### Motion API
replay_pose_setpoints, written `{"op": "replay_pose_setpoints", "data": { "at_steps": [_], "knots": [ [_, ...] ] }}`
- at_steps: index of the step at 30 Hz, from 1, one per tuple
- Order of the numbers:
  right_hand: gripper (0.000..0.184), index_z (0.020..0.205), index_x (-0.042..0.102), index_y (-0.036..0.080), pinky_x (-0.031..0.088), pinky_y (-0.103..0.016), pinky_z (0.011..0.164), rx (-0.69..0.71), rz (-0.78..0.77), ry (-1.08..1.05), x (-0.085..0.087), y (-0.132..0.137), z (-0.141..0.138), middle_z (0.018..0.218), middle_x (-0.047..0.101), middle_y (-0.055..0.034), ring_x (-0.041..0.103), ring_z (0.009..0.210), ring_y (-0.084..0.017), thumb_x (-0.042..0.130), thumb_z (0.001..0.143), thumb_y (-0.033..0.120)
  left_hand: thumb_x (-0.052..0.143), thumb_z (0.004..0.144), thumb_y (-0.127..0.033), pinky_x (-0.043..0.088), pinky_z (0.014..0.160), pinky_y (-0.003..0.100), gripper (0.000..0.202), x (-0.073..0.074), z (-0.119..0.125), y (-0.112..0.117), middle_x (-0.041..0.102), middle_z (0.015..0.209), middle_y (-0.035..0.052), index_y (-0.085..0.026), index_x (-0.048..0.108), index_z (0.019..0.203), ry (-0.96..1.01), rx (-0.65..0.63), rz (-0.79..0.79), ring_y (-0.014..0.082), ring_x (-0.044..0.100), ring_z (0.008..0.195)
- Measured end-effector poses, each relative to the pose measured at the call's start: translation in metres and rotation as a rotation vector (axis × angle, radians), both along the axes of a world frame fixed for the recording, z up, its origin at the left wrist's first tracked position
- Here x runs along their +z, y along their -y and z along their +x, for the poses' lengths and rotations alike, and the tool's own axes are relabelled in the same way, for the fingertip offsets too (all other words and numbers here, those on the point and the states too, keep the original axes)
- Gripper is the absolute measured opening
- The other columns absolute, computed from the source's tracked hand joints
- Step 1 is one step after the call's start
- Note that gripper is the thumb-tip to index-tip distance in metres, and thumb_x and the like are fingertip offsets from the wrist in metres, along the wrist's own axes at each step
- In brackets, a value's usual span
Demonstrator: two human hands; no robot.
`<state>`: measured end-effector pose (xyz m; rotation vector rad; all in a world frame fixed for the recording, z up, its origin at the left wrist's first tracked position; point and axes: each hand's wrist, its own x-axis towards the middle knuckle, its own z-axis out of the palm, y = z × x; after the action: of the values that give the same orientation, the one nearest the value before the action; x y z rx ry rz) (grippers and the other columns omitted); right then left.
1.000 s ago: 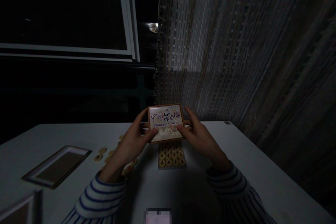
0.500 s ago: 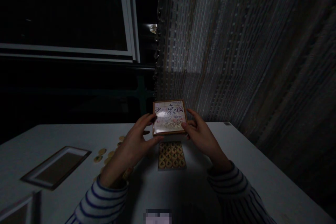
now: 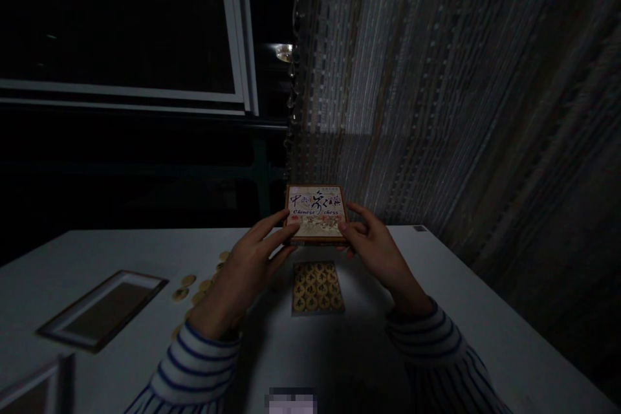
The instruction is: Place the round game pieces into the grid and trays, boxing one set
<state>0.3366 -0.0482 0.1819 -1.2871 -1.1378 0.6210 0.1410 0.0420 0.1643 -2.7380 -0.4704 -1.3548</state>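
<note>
Raised above the table is a Chinese chess box lid (image 3: 317, 212), printed with "Chinese chess" and large characters, brown along its edges. My left hand (image 3: 252, 259) grips its left side, thumb on the near left part and fingers at the edge. On the right side my right hand (image 3: 373, 249) holds it, with the thumb on top near the corner. Whether anything is under the lid is hidden. Below it on the table lies a small tray (image 3: 318, 314) filled with rows of round wooden chess pieces (image 3: 317, 286).
Loose round pieces (image 3: 184, 284) lie left, partly behind my left forearm. A shallow open box (image 3: 97, 339) sits further left, and another box part (image 3: 61, 378) is cut off at the lower left. The white table (image 3: 475, 310) ends before a bead curtain (image 3: 388, 77).
The lid has tilted so its print reads clearly without the glare, and has shifted slightly right. My left thumb has moved onto its top. The tray on the table has stayed put.
</note>
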Motion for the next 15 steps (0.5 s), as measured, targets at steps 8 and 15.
{"op": "replay_pose_setpoints", "data": {
  "at_steps": [8, 15],
  "knots": [
    [0.043, 0.117, 0.045, 0.019, 0.048, -0.026, 0.055, -0.06, -0.005, 0.308, -0.0053, -0.001, 0.005, 0.079, 0.063, -0.0035, 0.06, 0.064, -0.014, 0.044, 0.082, 0.043, 0.047, 0.083, -0.028, 0.046, 0.088, 0.043, 0.038, 0.0025, -0.002, 0.0008, 0.05, 0.125, 0.0085, -0.024, 0.046, 0.121, -0.015, 0.001, -0.017, 0.0205, 0.05, 0.11],
    [0.04, 0.119, 0.047, 0.024, 0.046, -0.035, 0.075, -0.188, -0.001, 0.672, -0.0021, 0.0072, 0.004, 0.102, 0.063, -0.0064, 0.059, 0.089, -0.021, 0.039, 0.085, 0.044, 0.047, 0.083, -0.029, 0.046, 0.089, 0.041, 0.038, 0.0005, -0.0043, -0.0026, 0.052, 0.123, 0.0074, -0.025, 0.046, 0.121, -0.027, 0.02, -0.024, 0.0205, 0.051, 0.11]
  ]
}}
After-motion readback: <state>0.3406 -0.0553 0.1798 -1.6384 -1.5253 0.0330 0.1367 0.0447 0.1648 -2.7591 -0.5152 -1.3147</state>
